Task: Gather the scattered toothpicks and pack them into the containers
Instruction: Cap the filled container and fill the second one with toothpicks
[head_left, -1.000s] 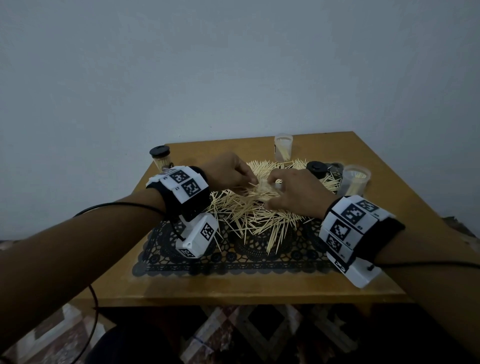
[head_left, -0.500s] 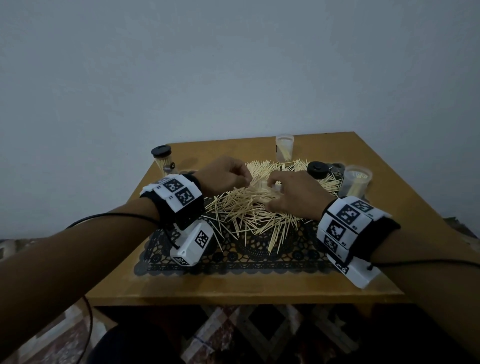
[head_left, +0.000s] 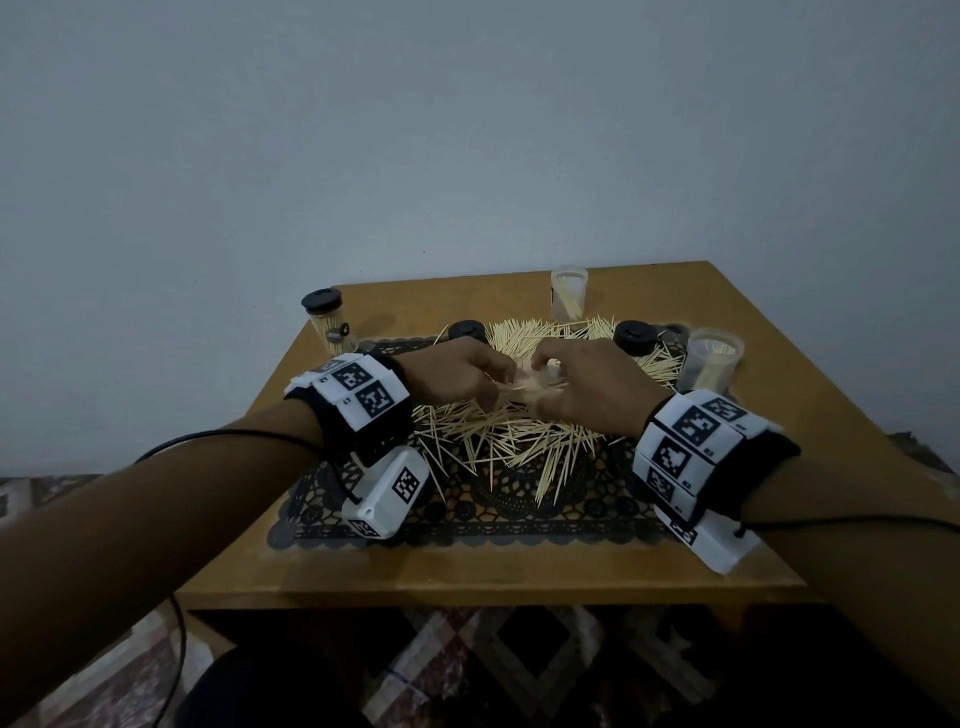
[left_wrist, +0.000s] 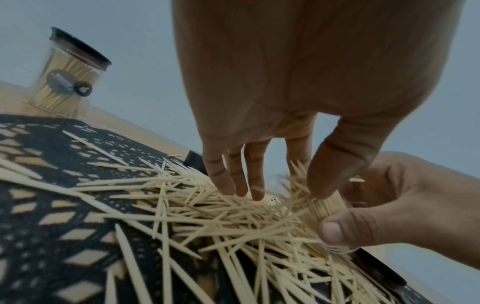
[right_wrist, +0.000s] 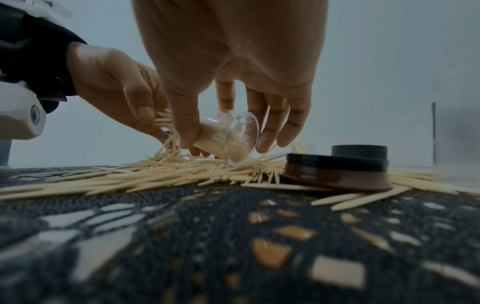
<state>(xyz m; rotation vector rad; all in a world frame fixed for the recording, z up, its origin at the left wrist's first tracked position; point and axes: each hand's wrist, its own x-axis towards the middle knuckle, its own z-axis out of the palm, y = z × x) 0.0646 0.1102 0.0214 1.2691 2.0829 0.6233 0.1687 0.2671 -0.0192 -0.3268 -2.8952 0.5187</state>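
Observation:
Loose toothpicks lie piled on a black lace mat. My right hand grips a small clear container, tipped on its side over the pile and part-filled with toothpicks. Its thumb sits on the near wall, with the fingers round the base. My left hand meets it at the container's mouth. There its thumb and fingers pinch a small bunch of toothpicks, with the fingertips down in the pile.
A capped, full jar stands at the back left. Open containers stand at the back and right. Two black lids lie on the mat's far edge. The wooden table's front edge is near me.
My left hand has drawn in to the right and now meets my right hand at the container's mouth. The right hand has stayed over the middle of the pile.

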